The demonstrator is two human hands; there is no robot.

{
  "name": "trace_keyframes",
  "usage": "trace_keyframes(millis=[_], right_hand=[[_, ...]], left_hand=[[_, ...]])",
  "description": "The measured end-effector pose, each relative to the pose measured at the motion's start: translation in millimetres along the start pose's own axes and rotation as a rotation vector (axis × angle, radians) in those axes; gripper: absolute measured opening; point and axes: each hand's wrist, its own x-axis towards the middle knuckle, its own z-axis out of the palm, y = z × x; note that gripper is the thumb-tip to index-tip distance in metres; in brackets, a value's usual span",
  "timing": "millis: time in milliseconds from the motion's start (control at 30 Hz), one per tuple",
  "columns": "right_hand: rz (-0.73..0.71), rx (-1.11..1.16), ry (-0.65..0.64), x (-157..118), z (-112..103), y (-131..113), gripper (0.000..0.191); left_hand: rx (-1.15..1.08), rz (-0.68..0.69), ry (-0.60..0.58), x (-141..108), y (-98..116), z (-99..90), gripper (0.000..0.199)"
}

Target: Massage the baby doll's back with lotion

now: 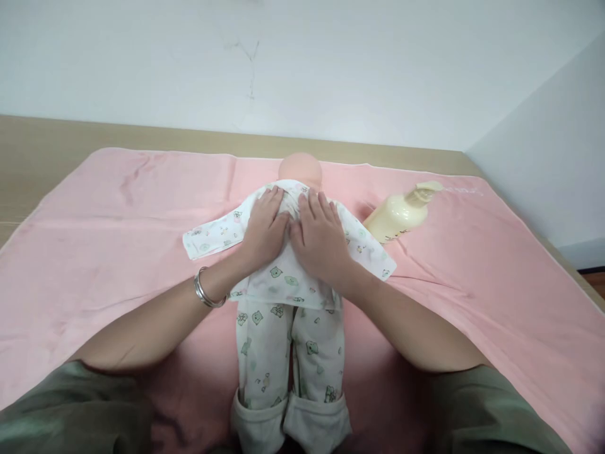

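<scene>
A baby doll (300,167) in a white printed top (290,277) and matching trousers (265,353) lies on a pink cloth, its head toward the wall. My left hand (265,228) rests flat on the upper part of the top, on the left side, fingers stretched out. Beside it, my right hand (321,238) lies flat on the right side of the top, fingers extended away from me. The two thumbs nearly meet at the middle. Neither hand holds anything. The doll's sleeves spread out to both sides, and the trouser cuffs are folded up.
A cream pump bottle (397,217) lies tilted on the pink cloth (477,277), just right of the doll's right-hand sleeve. Under the cloth is a wooden surface (42,139). A white wall (189,75) with a crack stands behind it.
</scene>
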Motion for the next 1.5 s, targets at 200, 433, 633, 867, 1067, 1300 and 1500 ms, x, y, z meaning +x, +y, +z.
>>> trace_keyframes(millis=[200,433,633,867,1067,1300,1500], right_hand=[[-0.115,-0.052,-0.005,-20,2,-16,0.063],[-0.02,0.085,-0.065,13,-3,11,0.062],[0.007,0.097,-0.018,16,0,15,0.062],[-0.004,0.094,0.002,16,2,17,0.061],[-0.009,0.09,0.002,15,3,16,0.06],[-0.007,0.087,0.001,16,3,17,0.06],[-0.009,0.095,0.01,16,4,16,0.06]], left_hand=[[-0.046,0.002,0.064,0,-4,1.9,0.058],[0.019,0.039,0.066,-1,-3,1.6,0.062],[0.043,0.045,0.054,-3,-1,1.7,0.065],[0.043,0.06,0.071,-2,-3,2.8,0.065],[0.04,0.064,0.079,-1,-4,2.3,0.064],[0.047,0.06,0.076,-2,-1,1.7,0.064],[0.05,0.061,0.078,-1,-2,2.1,0.063]])
